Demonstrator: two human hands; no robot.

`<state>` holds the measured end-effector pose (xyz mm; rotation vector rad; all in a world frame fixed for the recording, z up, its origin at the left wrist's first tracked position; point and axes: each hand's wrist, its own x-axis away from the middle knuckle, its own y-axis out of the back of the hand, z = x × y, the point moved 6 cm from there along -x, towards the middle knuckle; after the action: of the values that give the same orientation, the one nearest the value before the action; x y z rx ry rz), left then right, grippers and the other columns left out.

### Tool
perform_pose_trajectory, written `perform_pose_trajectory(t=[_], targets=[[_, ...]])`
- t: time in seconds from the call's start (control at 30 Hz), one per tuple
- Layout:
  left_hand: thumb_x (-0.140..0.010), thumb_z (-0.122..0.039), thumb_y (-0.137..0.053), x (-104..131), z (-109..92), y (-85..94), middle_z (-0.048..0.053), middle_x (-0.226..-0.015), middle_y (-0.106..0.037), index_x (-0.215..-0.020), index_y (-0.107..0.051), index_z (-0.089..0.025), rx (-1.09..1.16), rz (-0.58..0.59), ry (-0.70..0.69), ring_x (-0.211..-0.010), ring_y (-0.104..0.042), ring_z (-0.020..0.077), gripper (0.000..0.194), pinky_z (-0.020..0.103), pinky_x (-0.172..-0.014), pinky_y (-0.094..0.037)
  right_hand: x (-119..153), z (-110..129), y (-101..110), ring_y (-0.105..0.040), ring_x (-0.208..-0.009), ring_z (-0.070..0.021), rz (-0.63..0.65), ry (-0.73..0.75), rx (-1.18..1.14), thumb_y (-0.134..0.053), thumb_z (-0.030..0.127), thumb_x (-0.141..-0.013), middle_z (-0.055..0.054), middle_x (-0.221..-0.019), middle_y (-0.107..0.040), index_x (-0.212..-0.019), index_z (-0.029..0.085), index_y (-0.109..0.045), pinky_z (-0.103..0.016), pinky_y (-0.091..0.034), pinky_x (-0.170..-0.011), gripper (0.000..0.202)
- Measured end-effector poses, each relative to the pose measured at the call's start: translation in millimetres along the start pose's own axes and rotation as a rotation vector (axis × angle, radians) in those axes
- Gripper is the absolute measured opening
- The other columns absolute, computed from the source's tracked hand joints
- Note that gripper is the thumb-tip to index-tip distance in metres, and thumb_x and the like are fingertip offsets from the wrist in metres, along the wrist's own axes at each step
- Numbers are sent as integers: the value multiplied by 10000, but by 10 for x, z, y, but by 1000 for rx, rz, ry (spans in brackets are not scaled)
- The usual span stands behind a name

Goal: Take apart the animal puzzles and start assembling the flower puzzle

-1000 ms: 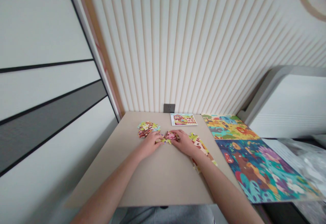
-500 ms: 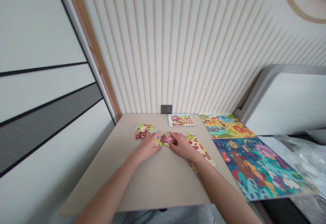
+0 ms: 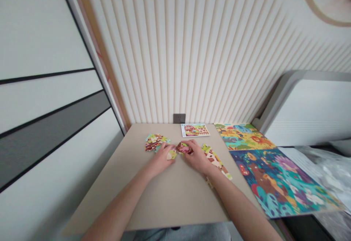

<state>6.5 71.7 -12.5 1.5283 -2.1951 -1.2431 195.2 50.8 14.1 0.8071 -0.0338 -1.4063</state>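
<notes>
Near the middle of the table, my left hand (image 3: 161,159) is closed on a yellow-green puzzle piece (image 3: 172,155). Just to its right, my right hand (image 3: 196,156) grips a brown and pink puzzle section (image 3: 184,148). A small gap separates the two. A pile of loose puzzle pieces (image 3: 155,141) lies beyond my left hand, at the left. Beside my right wrist is a joined puzzle part (image 3: 214,157) with brown and white patches, partly hidden under my forearm. Behind my hands lies a picture card (image 3: 195,130) showing a red barn and a cow.
The beige table (image 3: 175,197) meets a ribbed wall with a dark socket (image 3: 179,118). On the right lie a yellow animal puzzle (image 3: 244,136) and a dark blue forest puzzle (image 3: 279,182). Clear plastic wrapping (image 3: 329,168) is at the far right.
The brown and pink section has been lifted or tilted in my right hand and drawn apart from the yellow-green piece. My left hand has closed round that piece.
</notes>
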Motion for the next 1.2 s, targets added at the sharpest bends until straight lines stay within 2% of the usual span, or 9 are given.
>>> perform_pose_trajectory(t=[0.07, 0.13, 0.3, 0.43, 0.53, 0.7, 0.9, 1.07, 1.2], targets=[[-731, -131, -743, -17, 18, 13, 91, -1245, -538, -1291, -592, -231, -2, -25, 23, -1204, -551, 270, 588, 424, -1109, -399, -29, -38, 73, -577, -1151, -223, -98, -15, -44, -616, 121, -806, -66, -1240, -602, -1307, 247, -600, -378, -450, -1011, 517], [-723, -129, -754, -33, 5, 31, 100, -1269, -547, -1299, -584, -224, 19, -55, 23, -1232, -539, 282, 608, 439, -1116, -390, -37, -82, 63, -592, -1140, -228, -98, -49, -126, -638, 182, -833, -72, -1265, -618, -1355, 237, -556, -393, -465, -1003, 532], [-742, -187, -777, -28, -137, 11, 109, -1376, -562, -1393, -498, -229, 213, -48, -46, -1285, -524, 280, 710, 445, -1120, -387, 35, -22, -153, -596, -1166, -234, 77, -18, -147, -680, 258, -850, -82, -1296, -638, -1403, 235, -535, -408, -458, -1039, 571], [-789, -252, -754, -7, -206, -26, 106, -1402, -571, -1424, -477, -235, 313, 24, -43, -1273, -549, 272, 693, 427, -1096, -419, 100, 48, -250, -531, -1301, -247, 198, 28, -100, -610, 325, -927, -117, -1459, -537, -1514, 227, -406, -447, -405, -1118, 630], [-829, -264, -708, -12, -241, 46, 88, -1401, -578, -1416, -495, -241, 301, 18, -71, -1285, -544, 263, 625, 412, -1110, -409, 116, 44, -251, -450, -1395, -243, 233, 17, -113, -482, 425, -1005, -109, -1550, -433, -1552, 227, -333, -471, -341, -1172, 601], [-875, -272, -631, -42, -158, 307, 83, -1379, -595, -1365, -538, -225, 165, -101, -62, -1283, -545, 259, 501, 416, -1121, -398, 141, 58, -256, -308, -1483, -219, 253, 27, -71, -430, 460, -1023, -90, -1618, -305, -1584, 226, -239, -463, -245, -1227, 637], [-893, -268, -591, -56, 102, 548, 89, -1368, -592, -1398, -485, -227, -39, -288, -13, -1264, -554, 257, 518, 425, -1095, -422, 203, 164, -305, -341, -1466, -222, 310, 126, 72, -516, 395, -989, -93, -1603, -341, -1580, 238, -248, -443, -293, -1214, 668], [-928, -228, -519, -44, 269, 597, 122, -1306, -594, -1494, -379, -207, -234, -385, -31, -1203, -569, 259, 583, 428, -1064, -446, 237, 178, -354, -406, -1423, -248, 367, 159, 242, -543, 360, -969, -111, -1557, -415, -1544, 255, -349, -446, -348, -1176, 616], [-955, -272, -493, -16, 387, 580, 142, -1336, -544, -1426, -508, -249, -471, -398, 39, -1231, -530, 305, 472, 480, -1063, -430, 249, 176, -364, -418, -1411, -264, 383, 163, 310, -545, 358, -966, -113, -1549, -424, -1510, 265, -415, -450, -364, -1161, 567]])
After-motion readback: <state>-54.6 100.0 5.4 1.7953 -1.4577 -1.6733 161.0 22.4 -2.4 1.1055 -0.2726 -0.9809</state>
